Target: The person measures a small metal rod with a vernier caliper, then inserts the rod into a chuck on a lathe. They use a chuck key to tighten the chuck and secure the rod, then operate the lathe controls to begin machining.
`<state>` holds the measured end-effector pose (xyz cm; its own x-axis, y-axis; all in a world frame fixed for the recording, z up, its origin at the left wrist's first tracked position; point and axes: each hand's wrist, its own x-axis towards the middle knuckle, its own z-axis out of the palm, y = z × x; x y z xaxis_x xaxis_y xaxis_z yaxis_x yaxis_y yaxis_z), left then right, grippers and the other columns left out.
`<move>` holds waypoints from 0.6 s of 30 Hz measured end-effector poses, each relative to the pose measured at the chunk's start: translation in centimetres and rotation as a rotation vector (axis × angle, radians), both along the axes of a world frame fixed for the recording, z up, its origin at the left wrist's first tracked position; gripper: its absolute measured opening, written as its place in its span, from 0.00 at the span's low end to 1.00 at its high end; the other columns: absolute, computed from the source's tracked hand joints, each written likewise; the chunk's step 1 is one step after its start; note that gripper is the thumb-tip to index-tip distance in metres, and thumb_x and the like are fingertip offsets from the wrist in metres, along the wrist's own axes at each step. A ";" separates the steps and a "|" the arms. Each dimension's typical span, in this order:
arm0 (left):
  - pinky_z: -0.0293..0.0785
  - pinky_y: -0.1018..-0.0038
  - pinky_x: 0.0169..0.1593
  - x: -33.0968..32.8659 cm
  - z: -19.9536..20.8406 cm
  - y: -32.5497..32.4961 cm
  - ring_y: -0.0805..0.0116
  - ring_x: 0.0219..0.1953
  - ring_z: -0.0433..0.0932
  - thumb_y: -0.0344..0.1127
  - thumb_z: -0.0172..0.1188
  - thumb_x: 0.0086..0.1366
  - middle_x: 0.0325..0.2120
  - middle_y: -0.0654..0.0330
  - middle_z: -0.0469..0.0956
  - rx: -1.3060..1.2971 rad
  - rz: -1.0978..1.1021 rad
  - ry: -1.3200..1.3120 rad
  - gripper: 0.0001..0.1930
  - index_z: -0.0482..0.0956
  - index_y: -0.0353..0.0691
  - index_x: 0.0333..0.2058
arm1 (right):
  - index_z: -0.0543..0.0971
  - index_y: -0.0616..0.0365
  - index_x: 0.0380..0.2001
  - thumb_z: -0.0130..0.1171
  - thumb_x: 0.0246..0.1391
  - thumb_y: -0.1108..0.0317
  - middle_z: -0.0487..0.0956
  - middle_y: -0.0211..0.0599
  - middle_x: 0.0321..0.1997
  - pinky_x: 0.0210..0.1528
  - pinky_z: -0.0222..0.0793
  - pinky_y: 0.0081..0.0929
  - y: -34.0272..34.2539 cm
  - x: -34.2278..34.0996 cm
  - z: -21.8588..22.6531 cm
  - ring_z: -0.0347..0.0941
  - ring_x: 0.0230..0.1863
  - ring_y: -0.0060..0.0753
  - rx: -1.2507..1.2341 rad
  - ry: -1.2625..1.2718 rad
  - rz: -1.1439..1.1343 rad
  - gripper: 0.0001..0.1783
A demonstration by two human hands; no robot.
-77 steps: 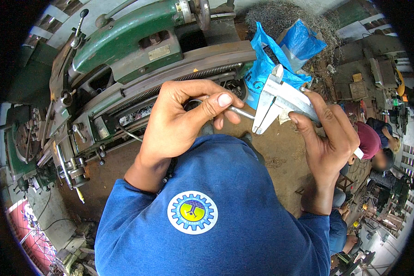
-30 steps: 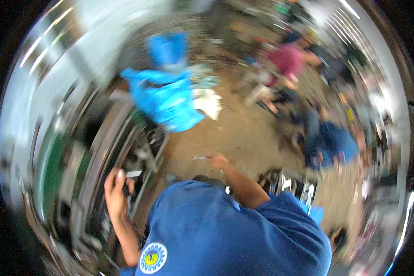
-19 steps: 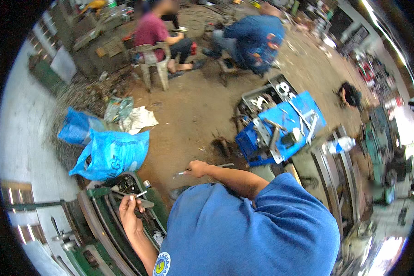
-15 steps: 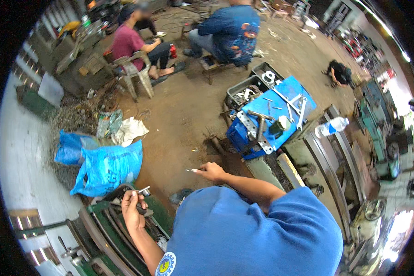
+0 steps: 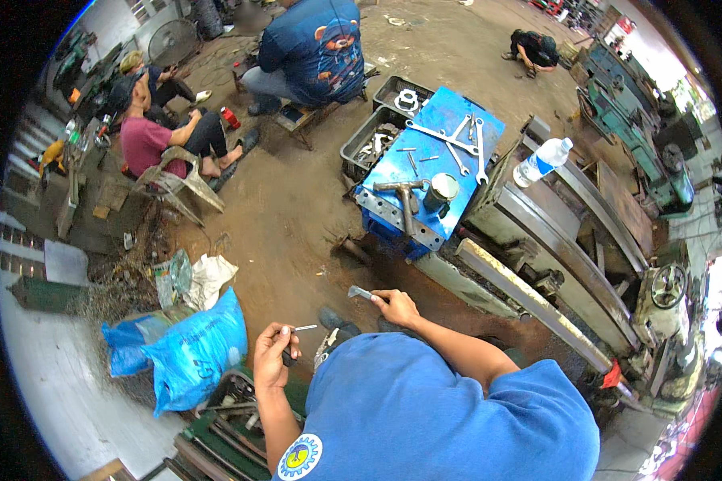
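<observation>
My left hand [image 5: 274,354] is closed around a thin metal rod [image 5: 306,327], which points right from the fingertips. Something dark shows under those fingers, mostly hidden by them. My right hand [image 5: 396,308] pinches a small grey tool with a flat, widened end [image 5: 358,293], directed left toward the left hand. The two hands are apart, in front of my body above the brown floor. Beyond the right hand is a blue-topped stand [image 5: 385,164], bearing a hammer [image 5: 407,210], several wrenches [image 5: 462,140], short metal pins and a dark can [image 5: 440,192].
Blue sacks [image 5: 192,349] lie at the left beside metal shavings. Long machine rails [image 5: 569,240] run along the right, with a plastic bottle [image 5: 542,163] on them. Machinery [image 5: 233,405] lies below my left hand. Two crates [image 5: 369,144] adjoin the stand. Several people sit or crouch farther off.
The view has shifted toward the right. My left hand has come closer to the right one, its metal piece now pointing toward it. The right hand still holds its tool, more of which shows.
</observation>
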<state>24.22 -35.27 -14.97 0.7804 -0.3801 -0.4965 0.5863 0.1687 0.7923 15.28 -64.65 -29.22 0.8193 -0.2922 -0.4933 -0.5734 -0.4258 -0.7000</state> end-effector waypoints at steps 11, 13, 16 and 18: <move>0.66 0.82 0.25 14.1 -2.3 -1.4 0.79 0.21 0.71 0.35 0.68 0.63 0.26 0.60 0.81 0.233 -0.274 -0.162 0.09 0.82 0.35 0.35 | 0.81 0.62 0.50 0.64 0.56 0.58 0.84 0.50 0.43 0.48 0.73 0.37 -2.7 9.0 5.1 0.81 0.45 0.43 -0.154 -0.324 -0.217 0.23; 0.65 0.82 0.25 15.5 -1.9 -2.3 0.79 0.21 0.71 0.35 0.68 0.63 0.26 0.60 0.81 0.227 -0.275 -0.169 0.09 0.82 0.35 0.35 | 0.81 0.63 0.48 0.65 0.57 0.60 0.85 0.43 0.39 0.43 0.73 0.32 -7.9 9.7 8.3 0.79 0.39 0.30 -0.201 -0.468 -0.360 0.21; 0.65 0.82 0.25 17.0 -1.5 -4.2 0.79 0.21 0.71 0.35 0.68 0.63 0.26 0.61 0.82 0.251 -0.267 -0.169 0.09 0.83 0.35 0.38 | 0.81 0.63 0.48 0.63 0.56 0.62 0.85 0.43 0.33 0.37 0.73 0.31 -18.7 11.1 10.4 0.79 0.34 0.27 -0.284 -0.541 -0.690 0.19; 0.65 0.82 0.25 17.5 -1.7 -6.2 0.79 0.21 0.71 0.35 0.67 0.64 0.26 0.61 0.82 0.262 -0.247 -0.158 0.10 0.83 0.35 0.39 | 0.79 0.59 0.54 0.64 0.55 0.63 0.84 0.43 0.33 0.41 0.73 0.32 -26.0 11.8 8.6 0.81 0.35 0.34 -0.491 -0.412 -0.819 0.24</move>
